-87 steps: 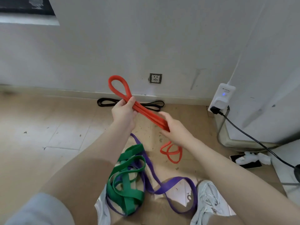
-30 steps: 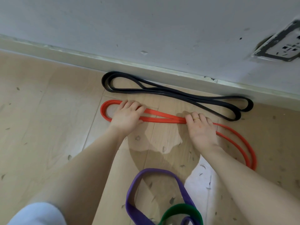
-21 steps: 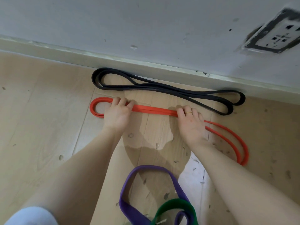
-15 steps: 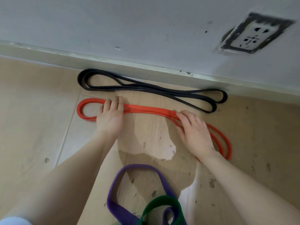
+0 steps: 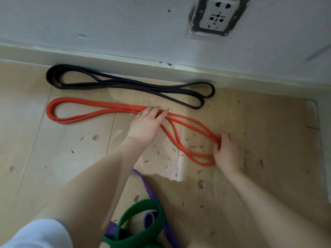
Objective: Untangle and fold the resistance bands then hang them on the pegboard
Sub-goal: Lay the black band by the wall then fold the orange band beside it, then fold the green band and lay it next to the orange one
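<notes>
A folded red resistance band (image 5: 84, 108) lies stretched out on the floor. My left hand (image 5: 146, 122) presses flat on its middle with straight fingers. My right hand (image 5: 225, 151) pinches the band's right loops between thumb and fingers. A folded black band (image 5: 125, 85) lies just beyond it, along the skirting board. Close to me a green band (image 5: 141, 224) and a purple band (image 5: 148, 188) lie tangled together, partly cut off by the frame's lower edge. No pegboard is in view.
Brown cardboard (image 5: 259, 122) covers the floor under the bands. A white wall with a skirting board (image 5: 107, 58) runs across the top, with a socket (image 5: 218, 15) set in it at upper right.
My left hand slid right along the red band from its left loop to its middle. My right hand moved right to the band's end loops and took hold of them. The view shifted right.
</notes>
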`<state>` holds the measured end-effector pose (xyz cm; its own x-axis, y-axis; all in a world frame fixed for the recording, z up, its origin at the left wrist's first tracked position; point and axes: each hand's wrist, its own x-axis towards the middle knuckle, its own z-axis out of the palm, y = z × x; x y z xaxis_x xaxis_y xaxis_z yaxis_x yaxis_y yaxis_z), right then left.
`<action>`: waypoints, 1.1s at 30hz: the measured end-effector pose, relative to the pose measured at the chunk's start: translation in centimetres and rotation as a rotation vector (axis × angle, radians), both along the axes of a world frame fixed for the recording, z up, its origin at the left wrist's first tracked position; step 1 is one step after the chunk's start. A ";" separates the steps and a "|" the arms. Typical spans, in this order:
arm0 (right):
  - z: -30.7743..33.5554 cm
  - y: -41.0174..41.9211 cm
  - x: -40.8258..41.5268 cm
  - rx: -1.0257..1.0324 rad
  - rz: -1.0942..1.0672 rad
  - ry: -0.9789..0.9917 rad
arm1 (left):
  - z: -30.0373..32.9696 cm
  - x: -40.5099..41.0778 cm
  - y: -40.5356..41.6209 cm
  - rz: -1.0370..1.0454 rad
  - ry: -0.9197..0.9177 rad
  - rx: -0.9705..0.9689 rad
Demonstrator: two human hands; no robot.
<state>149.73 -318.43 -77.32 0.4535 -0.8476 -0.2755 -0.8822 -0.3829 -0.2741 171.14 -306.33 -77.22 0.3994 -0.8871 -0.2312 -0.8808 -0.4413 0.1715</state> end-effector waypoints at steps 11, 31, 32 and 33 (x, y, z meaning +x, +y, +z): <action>0.1 -6.7 3.0 -0.021 0.048 -0.055 | 0.2 -1.0 -2.2 0.215 -0.049 0.012; 6.0 18.8 -7.3 0.555 0.638 0.035 | 9.1 -11.6 20.4 0.452 0.644 0.192; 5.8 19.9 -7.8 0.631 0.503 -0.022 | 9.5 -12.4 21.3 0.452 0.677 0.177; 5.6 20.8 -8.0 0.694 0.357 -0.085 | 9.6 -13.0 22.1 0.450 0.706 0.163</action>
